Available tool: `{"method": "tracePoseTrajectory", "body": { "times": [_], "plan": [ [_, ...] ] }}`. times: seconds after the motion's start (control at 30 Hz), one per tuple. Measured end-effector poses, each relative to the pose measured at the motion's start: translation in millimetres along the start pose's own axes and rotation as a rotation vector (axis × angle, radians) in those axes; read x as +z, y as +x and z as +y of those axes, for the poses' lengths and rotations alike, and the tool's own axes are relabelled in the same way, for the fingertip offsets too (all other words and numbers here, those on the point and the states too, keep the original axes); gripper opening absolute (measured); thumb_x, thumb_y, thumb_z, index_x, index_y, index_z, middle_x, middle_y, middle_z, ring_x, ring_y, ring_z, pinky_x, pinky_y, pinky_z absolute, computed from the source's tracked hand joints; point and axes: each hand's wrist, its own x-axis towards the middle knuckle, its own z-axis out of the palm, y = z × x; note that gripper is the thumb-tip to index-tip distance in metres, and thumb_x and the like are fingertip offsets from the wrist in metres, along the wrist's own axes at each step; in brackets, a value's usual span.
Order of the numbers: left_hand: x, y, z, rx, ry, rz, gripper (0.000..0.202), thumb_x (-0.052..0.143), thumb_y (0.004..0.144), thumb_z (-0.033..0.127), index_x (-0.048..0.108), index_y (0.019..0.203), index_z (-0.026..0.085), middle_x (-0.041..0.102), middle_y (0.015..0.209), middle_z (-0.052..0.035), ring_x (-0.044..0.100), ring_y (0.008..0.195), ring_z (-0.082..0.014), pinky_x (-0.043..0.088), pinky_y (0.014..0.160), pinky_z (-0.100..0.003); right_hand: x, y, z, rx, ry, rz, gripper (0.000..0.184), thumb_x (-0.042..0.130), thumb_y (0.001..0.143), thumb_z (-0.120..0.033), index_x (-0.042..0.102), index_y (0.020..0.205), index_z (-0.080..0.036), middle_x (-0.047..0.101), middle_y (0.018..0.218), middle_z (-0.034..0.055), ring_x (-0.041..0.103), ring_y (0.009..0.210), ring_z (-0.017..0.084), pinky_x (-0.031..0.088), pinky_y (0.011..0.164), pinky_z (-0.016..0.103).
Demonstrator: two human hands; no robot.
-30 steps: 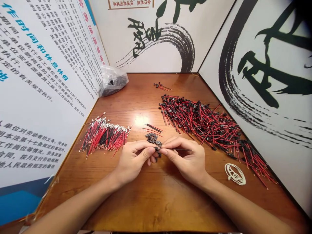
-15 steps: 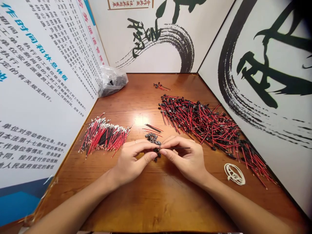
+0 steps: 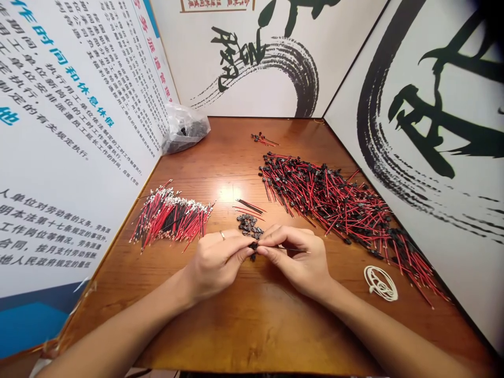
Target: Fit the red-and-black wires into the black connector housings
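A glossy brown wooden table (image 3: 228, 325) stands boxed in by white panels (image 3: 268, 89) printed with characters and brushwork, its contents spread around a small heap of loose black plastic connector housings (image 3: 247, 224). On the near side of that heap, a person's left hand (image 3: 218, 262) and right hand (image 3: 301, 260) almost meet, the left pinching a tiny black plastic piece (image 3: 254, 245), the right gripping a thin dark wire (image 3: 296, 249) that points toward it; whether the two are joined cannot be told behind the fingertips. Right of the heap lies a large spread of red and black wires with black connectors (image 3: 323, 194), apparently the finished share. Left of it, a smaller bundle of loose red and black wires with pale metal tips (image 3: 171, 215) appears unfitted, as do several wires (image 3: 250, 206) just beyond the heap. Judging by the piles, more looks done than left.
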Motion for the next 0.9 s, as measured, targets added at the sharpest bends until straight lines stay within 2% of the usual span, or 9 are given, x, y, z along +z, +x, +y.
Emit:
{"method": "tracePoseTrajectory", "body": {
  "times": [0.2,0.33,0.5,0.67,0.8,0.9],
  "plan": [
    [0.5,-2,0,0.004,0.024,-0.037,0.01,0.058,0.089,0.006,0.068,0.092,0.008,0.071,0.075,-0.0095,0.064,0.064,-0.0144,0.051,0.058,-0.024,3,-3,3,-0.042,0.003,-0.015,0.012,0.071,0.081,-0.008,0.065,0.076,-0.018,0.069,0.071,0.0026,0.062,0.062,0.014,0.047,0.055,0.025],
    [-0.9,-1,-4,0.005,0.055,-0.061,0.011,0.057,0.089,0.005,0.068,0.094,0.007,0.071,0.077,-0.0093,0.064,0.066,-0.0142,0.051,0.06,-0.024,-2,2,5,-0.057,-0.04,-0.055,0.009,0.07,0.083,-0.012,0.066,0.079,-0.018,0.069,0.073,0.0028,0.063,0.063,0.014,0.048,0.057,0.026],
    [-6.2,4,-7,0.011,0.115,-0.054,0.011,0.058,0.089,0.007,0.068,0.094,0.007,0.072,0.08,-0.0099,0.066,0.07,-0.0155,0.052,0.064,-0.026,-20,16,11,-0.052,-0.317,-0.192,0.003,0.064,0.087,-0.017,0.066,0.086,-0.019,0.069,0.079,0.0025,0.059,0.064,0.013,0.045,0.058,0.026],
    [-9.0,5,-4,-0.06,0.067,-0.042,0.01,0.06,0.09,0.011,0.07,0.093,0.01,0.072,0.079,-0.0077,0.066,0.069,-0.0141,0.051,0.063,-0.025,-37,23,30,0.017,-0.654,-0.229,0.009,0.055,0.091,-0.017,0.064,0.086,-0.019,0.067,0.083,0.0038,0.058,0.069,0.015,0.045,0.066,0.028],
    [-9.2,7,-2,-0.119,0.005,-0.031,0.009,0.062,0.089,0.013,0.071,0.091,0.012,0.073,0.078,-0.0055,0.065,0.067,-0.0127,0.051,0.063,-0.024,-38,22,39,0.08,-0.783,-0.272,0.012,0.052,0.091,-0.015,0.063,0.086,-0.019,0.066,0.09,0.0049,0.06,0.079,0.017,0.044,0.071,0.028],
    [-9.8,8,-1,-0.146,-0.017,-0.038,0.008,0.063,0.088,0.014,0.071,0.089,0.013,0.072,0.075,-0.0042,0.065,0.065,-0.0124,0.05,0.061,-0.024,-34,22,40,0.136,-0.843,-0.287,0.009,0.054,0.092,-0.02,0.062,0.086,-0.02,0.066,0.095,0.0044,0.06,0.084,0.018,0.043,0.073,0.028]
  ]
}}
